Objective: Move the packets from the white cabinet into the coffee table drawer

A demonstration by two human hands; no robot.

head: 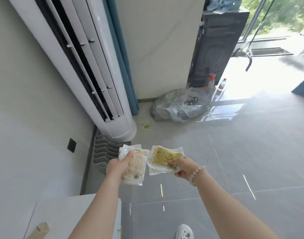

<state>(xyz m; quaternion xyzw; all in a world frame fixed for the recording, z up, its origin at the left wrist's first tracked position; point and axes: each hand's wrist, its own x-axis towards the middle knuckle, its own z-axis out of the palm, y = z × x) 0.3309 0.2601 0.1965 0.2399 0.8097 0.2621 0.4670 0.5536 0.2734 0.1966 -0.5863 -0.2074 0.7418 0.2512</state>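
Note:
My left hand (119, 167) grips a pale beige packet (136, 165) with a barcode near its lower end, thumb across its front. My right hand (183, 167), with a bead bracelet on the wrist, pinches a yellow patterned packet (163, 156) in clear wrap by its lower right corner. Both packets are held out in front of me above the grey tiled floor, side by side and almost touching. The top of the white cabinet (64, 216) shows at the lower left. The coffee table and its drawer are out of view.
A tall white standing air conditioner (89, 69) leans across the left, with a grey slatted rack (102, 152) at its foot. A plastic bag (178, 106), two bottles (222, 84) and a dark panel (215, 49) stand at the back. My shoe (184, 232) shows below.

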